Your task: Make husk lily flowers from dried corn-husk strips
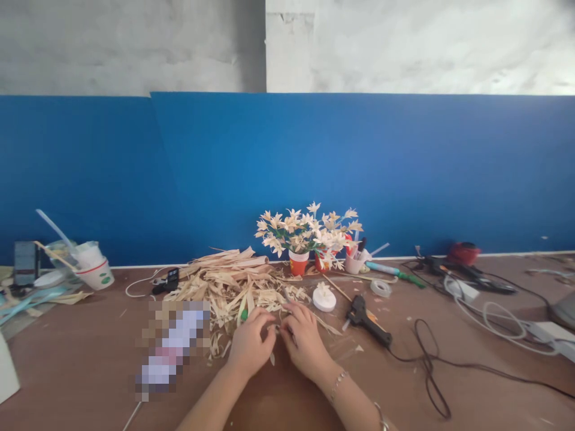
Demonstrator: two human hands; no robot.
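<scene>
My left hand (252, 340) and my right hand (306, 340) are close together above the table, just in front of a heap of dry husk strips (229, 281). The fingers of both hands are curled into a pinch. Whatever lies between the fingertips is too small and hidden to name. A small green piece (244, 314) shows beside my left fingers. To the right of my right hand, a pale husk flower (323, 290) rests on a round white lid (324, 301). Behind the hands, husk flowers (291, 224) stand in a red cup (298, 264).
A black glue gun (369, 321) lies at the right, its cord (426, 359) looping over the table. Tape (381, 288) sits behind it. A pixelated object (173, 347) lies left. Farther out are a white cup (96, 275) and a white power strip (552, 335). A blue partition (287, 149) stands behind.
</scene>
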